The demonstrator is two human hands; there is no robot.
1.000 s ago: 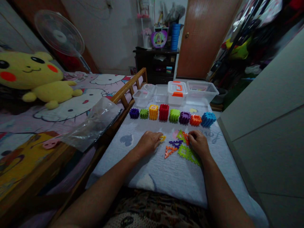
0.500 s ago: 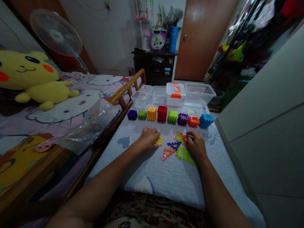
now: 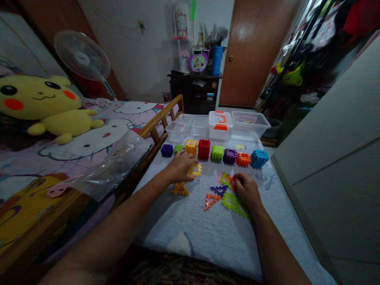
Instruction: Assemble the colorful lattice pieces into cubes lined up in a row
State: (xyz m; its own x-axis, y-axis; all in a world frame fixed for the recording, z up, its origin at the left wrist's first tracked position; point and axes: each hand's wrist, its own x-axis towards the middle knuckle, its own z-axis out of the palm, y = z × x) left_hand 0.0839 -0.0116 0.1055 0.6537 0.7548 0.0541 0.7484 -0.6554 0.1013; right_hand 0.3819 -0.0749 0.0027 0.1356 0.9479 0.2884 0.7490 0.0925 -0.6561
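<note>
My left hand point(image 3: 180, 166) is lifted a little above the white padded table point(image 3: 208, 225) and pinches a yellow square puzzle tile point(image 3: 196, 170). A yellow triangular tile point(image 3: 179, 189) lies on the table just below that hand. My right hand point(image 3: 247, 189) rests closed on the table, its fingers on an orange tile point(image 3: 230, 183) beside a green triangle point(image 3: 226, 177). A purple tile point(image 3: 219, 190), an orange triangle point(image 3: 211, 200) and a large green tile point(image 3: 234, 202) lie by it. A row of coloured plastic cubes point(image 3: 216, 153) stands behind.
Clear plastic boxes point(image 3: 249, 123) and one with an orange latch point(image 3: 220, 124) stand at the table's far edge. To the left are a wooden bed rail point(image 3: 156, 120), a clear plastic bag point(image 3: 118, 162), a yellow plush toy point(image 3: 44, 105) and a fan point(image 3: 82, 56). A grey cabinet point(image 3: 335, 150) stands right.
My left hand has risen off the table and moved toward the cube row with the yellow square tile, uncovering a yellow triangle. The right hand has stayed on the orange tile.
</note>
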